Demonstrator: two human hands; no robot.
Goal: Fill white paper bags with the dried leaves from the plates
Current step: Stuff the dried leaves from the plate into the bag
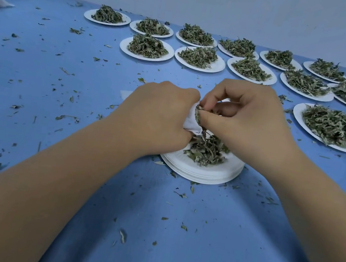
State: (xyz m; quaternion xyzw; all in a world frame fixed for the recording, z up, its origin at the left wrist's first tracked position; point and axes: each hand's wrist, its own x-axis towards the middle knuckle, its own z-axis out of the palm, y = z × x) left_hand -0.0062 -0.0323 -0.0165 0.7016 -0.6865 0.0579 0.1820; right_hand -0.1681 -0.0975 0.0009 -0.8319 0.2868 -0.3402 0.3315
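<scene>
- Head view: the left hand (158, 115) is clenched round a white paper bag (190, 122), holding it just above a stack of plates (205, 175) at the table's middle.
- The right hand (245, 119) pinches a few leaves between thumb and forefinger at the bag's mouth, its other fingers curled.
- A small heap of dried leaves (206, 153) lies on the top plate of the stack, under both hands.
- Further plates (123, 45), each heaped with leaves, stand in rows along the far side and to the right.
- Leaf crumbs (65, 117) are scattered across the blue table (206, 244).
</scene>
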